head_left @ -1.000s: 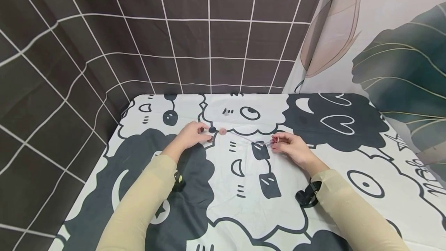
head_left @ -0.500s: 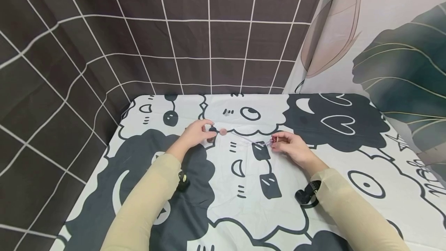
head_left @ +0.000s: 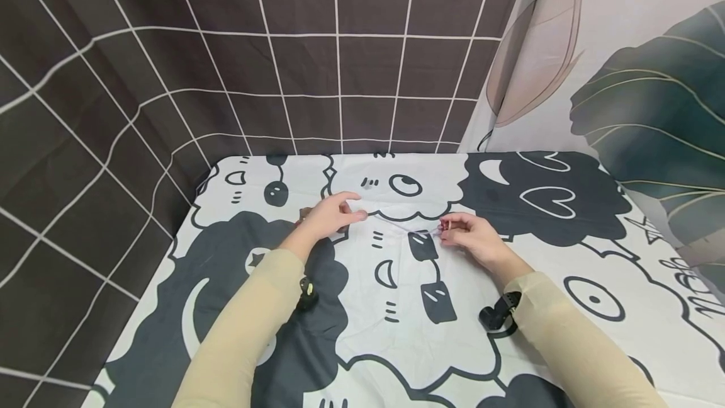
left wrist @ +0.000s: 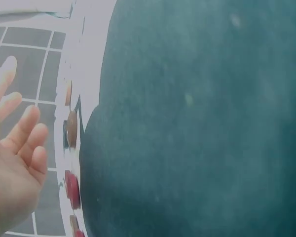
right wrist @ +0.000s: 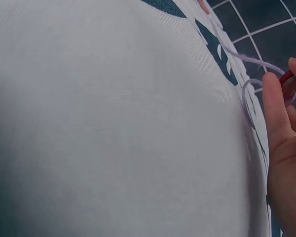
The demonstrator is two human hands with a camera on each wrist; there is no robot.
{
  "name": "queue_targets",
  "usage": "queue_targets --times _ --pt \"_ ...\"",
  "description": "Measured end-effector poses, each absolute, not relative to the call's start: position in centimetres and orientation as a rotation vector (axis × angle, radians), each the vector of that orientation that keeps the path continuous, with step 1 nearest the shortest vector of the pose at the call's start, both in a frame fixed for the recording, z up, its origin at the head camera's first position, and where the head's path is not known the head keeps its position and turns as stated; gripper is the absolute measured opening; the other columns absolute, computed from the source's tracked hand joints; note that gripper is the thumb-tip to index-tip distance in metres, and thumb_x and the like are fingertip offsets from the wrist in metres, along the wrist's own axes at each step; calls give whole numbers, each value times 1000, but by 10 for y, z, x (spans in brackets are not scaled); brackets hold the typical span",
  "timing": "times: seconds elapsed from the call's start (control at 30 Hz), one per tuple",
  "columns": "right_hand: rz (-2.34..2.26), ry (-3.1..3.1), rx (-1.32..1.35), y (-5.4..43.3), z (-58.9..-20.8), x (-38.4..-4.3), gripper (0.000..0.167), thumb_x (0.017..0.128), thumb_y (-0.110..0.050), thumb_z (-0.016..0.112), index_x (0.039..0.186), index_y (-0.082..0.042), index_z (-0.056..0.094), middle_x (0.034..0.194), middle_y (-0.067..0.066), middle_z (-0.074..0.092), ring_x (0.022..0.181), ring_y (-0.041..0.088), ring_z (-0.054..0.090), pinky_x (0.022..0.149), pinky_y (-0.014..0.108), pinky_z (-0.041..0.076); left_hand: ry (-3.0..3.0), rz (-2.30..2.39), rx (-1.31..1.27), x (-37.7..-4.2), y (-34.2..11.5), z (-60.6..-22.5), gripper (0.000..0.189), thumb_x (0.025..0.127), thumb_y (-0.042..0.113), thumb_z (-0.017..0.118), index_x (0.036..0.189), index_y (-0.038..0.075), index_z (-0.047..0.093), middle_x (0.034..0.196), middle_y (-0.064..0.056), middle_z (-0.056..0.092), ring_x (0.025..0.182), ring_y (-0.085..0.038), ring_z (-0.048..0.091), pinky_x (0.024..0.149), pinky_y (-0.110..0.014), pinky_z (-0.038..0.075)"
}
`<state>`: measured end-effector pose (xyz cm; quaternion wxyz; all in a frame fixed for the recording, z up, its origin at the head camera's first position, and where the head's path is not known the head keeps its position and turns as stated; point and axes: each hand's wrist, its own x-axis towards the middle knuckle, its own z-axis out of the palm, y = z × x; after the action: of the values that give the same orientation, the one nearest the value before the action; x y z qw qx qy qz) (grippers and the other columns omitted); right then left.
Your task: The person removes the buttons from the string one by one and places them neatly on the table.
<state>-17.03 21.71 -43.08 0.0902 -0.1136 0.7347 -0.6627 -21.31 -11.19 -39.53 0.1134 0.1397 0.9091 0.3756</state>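
Observation:
In the head view my left hand [head_left: 331, 218] reaches over the string's left end, thumb and forefinger apart. It hides the dark and pink buttons there. The left wrist view shows its fingers loosely bent beside a row of buttons on the cloth, among them a brown button [left wrist: 72, 129] and a red button [left wrist: 75, 190]. To the right, my right hand [head_left: 472, 236] pinches a small red piece [right wrist: 286, 77] along with a lilac string [right wrist: 251, 60], between thumb and fingertips. That string runs leftward across the cloth toward the left hand.
A white cloth [head_left: 362, 332] with dark cartoon shapes covers the surface. Behind it and on the left hangs a dark grid curtain [head_left: 306, 62]; a leaf-patterned curtain [head_left: 640, 99] hangs at the right. A brown round piece [head_left: 304, 213] shows just behind the left hand.
My left hand has moved to the right, over the dark and pink buttons, which it now covers. My right hand stays in place, pinching the string.

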Motion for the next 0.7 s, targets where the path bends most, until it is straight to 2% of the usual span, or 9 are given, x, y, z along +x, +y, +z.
queue_targets --times 0.27,0.5,0.7 --pt "-1976 2200 -357 218 -430 -170 39 81 10 62 117 19 48 94 4 64 83 11 64 71 26 54 2659 1117 413 -215 -103 -398 50 86 40 65 131 21 54 95 0 60 76 -17 55 62 -29 45" --pt "-1879 2283 -348 221 -427 -172 40 80 5 65 117 16 51 97 10 63 81 11 64 71 23 52 2668 1119 428 -215 -97 -398 50 85 39 67 130 22 55 94 2 60 83 -18 56 69 -31 46" --pt "-1867 2278 -341 222 -425 -173 41 82 5 64 118 16 50 102 19 61 83 10 64 72 23 53 2643 1139 452 -215 -92 -400 52 84 37 68 131 20 54 95 2 61 86 -17 56 70 -31 47"
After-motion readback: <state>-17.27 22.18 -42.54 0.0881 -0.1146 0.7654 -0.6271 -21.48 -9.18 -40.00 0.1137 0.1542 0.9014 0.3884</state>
